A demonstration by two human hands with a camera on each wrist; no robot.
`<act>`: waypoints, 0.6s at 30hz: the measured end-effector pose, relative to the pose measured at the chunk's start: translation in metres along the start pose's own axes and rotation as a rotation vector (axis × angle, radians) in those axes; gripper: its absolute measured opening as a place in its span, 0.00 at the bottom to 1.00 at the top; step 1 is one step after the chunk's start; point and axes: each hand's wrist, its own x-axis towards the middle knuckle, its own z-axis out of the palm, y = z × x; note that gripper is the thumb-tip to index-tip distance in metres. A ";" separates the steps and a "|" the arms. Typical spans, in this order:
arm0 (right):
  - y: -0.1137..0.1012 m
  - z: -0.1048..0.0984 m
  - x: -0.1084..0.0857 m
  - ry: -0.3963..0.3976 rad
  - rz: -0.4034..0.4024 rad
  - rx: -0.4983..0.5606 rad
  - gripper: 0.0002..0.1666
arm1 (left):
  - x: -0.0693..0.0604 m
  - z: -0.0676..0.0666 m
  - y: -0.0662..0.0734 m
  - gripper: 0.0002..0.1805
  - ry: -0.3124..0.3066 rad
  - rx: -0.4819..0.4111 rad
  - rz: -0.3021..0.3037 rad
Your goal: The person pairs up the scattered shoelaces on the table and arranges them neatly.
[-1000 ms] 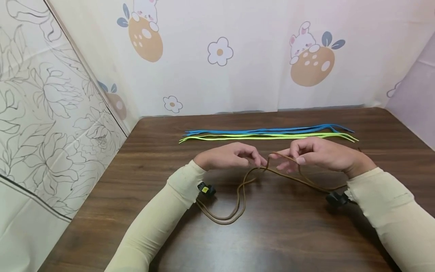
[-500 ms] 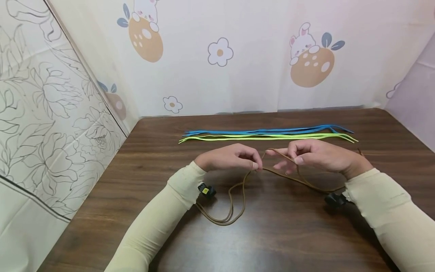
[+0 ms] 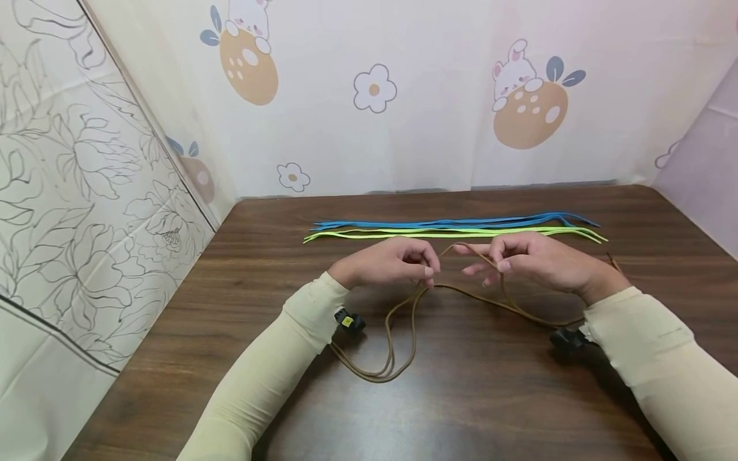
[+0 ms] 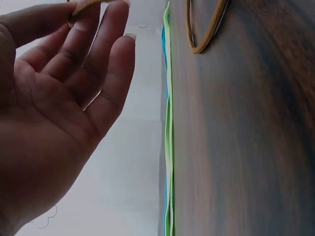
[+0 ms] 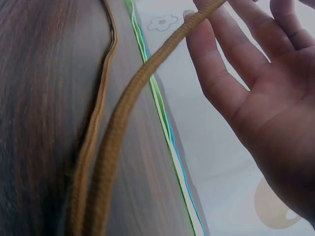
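A long brown round shoelace [image 3: 413,333] is raised between the two hands, and its slack lies in loops on the wooden table. My left hand [image 3: 387,264] pinches the lace between thumb and fingertips; the left wrist view shows the other fingers of this hand [image 4: 64,93] spread loosely. To the right, my right hand [image 3: 548,264] pinches another part of the lace between thumb and index finger, its remaining fingers extended toward the left hand. A small arch of lace spans the gap. In the right wrist view the braided lace [image 5: 115,132] hangs down from the fingers.
Behind the hands, blue shoelaces [image 3: 461,223] and yellow-green shoelaces [image 3: 403,235] lie stretched side by side across the table [image 3: 259,256]. A patterned wall covering [image 3: 323,128] rises at the table's back edge.
The left fingers have closed onto the lace and drawn slightly left, away from the right hand. The lace between the hands now arches, and the loose end by the left hand is no longer seen.
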 end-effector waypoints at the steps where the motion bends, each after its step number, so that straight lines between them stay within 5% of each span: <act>1: 0.000 -0.001 0.000 0.017 0.006 -0.014 0.11 | 0.000 -0.001 0.000 0.10 0.012 -0.004 0.002; 12: 0.004 -0.004 -0.003 0.113 0.034 -0.057 0.11 | -0.001 -0.003 -0.001 0.15 0.210 -0.200 -0.082; 18: 0.006 -0.004 -0.004 0.125 0.055 -0.125 0.11 | -0.001 -0.004 0.000 0.15 0.224 -0.210 -0.083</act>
